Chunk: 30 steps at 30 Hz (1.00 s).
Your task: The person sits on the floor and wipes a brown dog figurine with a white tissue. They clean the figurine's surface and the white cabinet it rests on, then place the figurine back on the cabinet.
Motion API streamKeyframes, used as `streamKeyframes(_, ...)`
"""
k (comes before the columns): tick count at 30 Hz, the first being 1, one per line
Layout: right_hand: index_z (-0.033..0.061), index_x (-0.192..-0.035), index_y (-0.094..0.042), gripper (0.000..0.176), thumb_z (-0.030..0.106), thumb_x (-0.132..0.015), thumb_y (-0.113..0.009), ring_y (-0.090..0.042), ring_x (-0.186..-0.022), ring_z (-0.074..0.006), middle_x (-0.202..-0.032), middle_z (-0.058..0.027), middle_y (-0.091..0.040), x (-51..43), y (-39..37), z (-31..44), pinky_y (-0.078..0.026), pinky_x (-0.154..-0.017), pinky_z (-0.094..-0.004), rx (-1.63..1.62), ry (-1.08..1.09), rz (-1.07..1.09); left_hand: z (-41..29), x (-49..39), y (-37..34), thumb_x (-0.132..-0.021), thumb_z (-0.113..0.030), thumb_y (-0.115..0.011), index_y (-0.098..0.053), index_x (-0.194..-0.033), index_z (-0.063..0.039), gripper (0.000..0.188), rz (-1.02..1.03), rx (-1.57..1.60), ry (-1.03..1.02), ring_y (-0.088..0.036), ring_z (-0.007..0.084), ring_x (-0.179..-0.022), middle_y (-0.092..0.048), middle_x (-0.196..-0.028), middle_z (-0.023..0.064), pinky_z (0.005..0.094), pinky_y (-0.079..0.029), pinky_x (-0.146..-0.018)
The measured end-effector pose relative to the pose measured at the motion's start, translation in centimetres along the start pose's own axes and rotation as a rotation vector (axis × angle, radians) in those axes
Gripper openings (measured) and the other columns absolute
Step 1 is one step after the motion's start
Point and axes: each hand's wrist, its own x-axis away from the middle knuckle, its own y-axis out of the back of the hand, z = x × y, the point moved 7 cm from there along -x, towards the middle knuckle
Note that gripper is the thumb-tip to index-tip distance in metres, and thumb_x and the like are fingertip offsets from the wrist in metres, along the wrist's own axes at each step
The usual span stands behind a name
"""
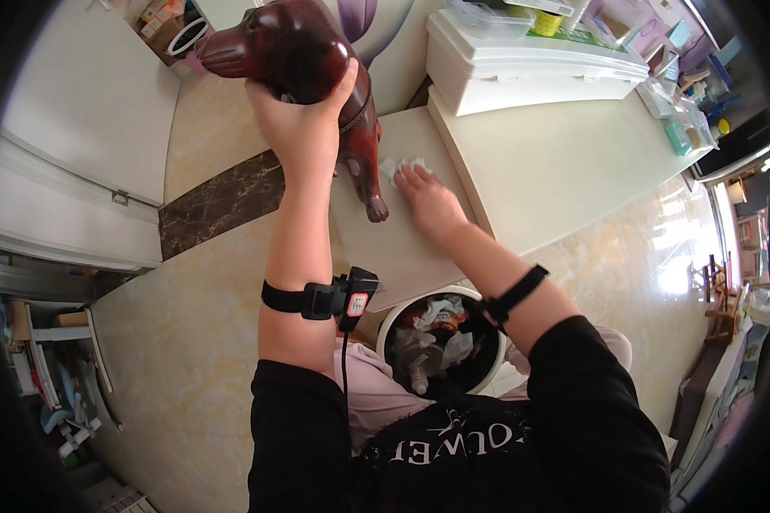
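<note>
A glossy dark red-brown dog figurine (295, 48) leans over the left side of a low white cabinet top (417, 256), one front paw close to the surface. My left hand (305, 115) grips the figurine under its head and jaw, thumb on the side of the head. With its fingers on a crumpled white tissue (394, 168), my right hand (430, 199) presses flat on the white top, just right of the figurine's leg. Its palm side is hidden.
Close before my body stands a round bin (385, 333) with crumpled tissues and a plastic bottle. A raised white top (552, 173) adjoins on the right, bearing a white lidded storage box (526, 83). At far left is a white door (90, 96); a wooden easel (718, 301) stands far right.
</note>
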Motion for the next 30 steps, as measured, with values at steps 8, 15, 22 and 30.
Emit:
streamKeyframes(8, 0.0013, -0.128, -0.052, 0.044, 0.007, -0.084, -0.053, -0.045, -0.130, -0.0280, -0.139, -0.0140, -0.049, 11.8, 4.2, 2.1, -0.044, -0.102, -0.0352, 0.009, -0.031, 0.289, 1.2, 1.1, -2.5, -0.067, -0.020, -0.089, -0.043, -0.124, 0.005, 0.077, 0.020, -0.061, -0.059, -0.054, 0.0211, -0.112, -0.054, -0.121, 0.0125, 0.0344, -0.040, -0.101)
streamKeyframes(15, 0.0028, -0.133, -0.047, 0.044, 0.011, -0.090, -0.048, -0.044, -0.131, -0.0313, -0.142, -0.0138, -0.045, -0.5, 4.2, -2.2, -0.040, -0.106, -0.0346, 0.076, -0.182, 0.008, 1.6, 3.0, -3.3, -0.067, -0.020, -0.089, -0.040, -0.129, 0.004, 0.083, 0.035, -0.077, -0.119, -0.050, 0.0229, -0.117, -0.049, -0.128, 0.0145, 0.0362, -0.039, -0.104)
streamKeyframes(22, 0.0068, -0.140, -0.043, 0.055, 0.003, -0.085, -0.046, -0.038, -0.136, -0.0314, -0.147, -0.0134, -0.041, 2.5, 1.3, -2.9, -0.035, -0.111, -0.0374, 0.060, -0.223, 0.159, 0.9, 5.2, -3.1, -0.064, -0.022, -0.090, -0.036, -0.133, 0.005, 0.092, 0.023, -0.078, -0.203, -0.048, 0.0271, -0.120, -0.045, -0.131, 0.0165, 0.0385, -0.038, -0.106)
streamKeyframes(30, 0.0065, -0.141, -0.041, 0.068, -0.004, -0.075, -0.053, -0.037, -0.137, -0.0309, -0.148, -0.0120, -0.040, 15.9, 2.6, 2.7, -0.041, -0.107, -0.0373, 0.078, -0.042, 0.069, 1.5, 5.3, -3.3, -0.064, -0.030, -0.090, -0.036, -0.133, 0.007, 0.095, 0.156, -0.172, -0.202, -0.046, 0.0298, -0.123, -0.043, -0.135, 0.0193, 0.0401, -0.037, -0.106)
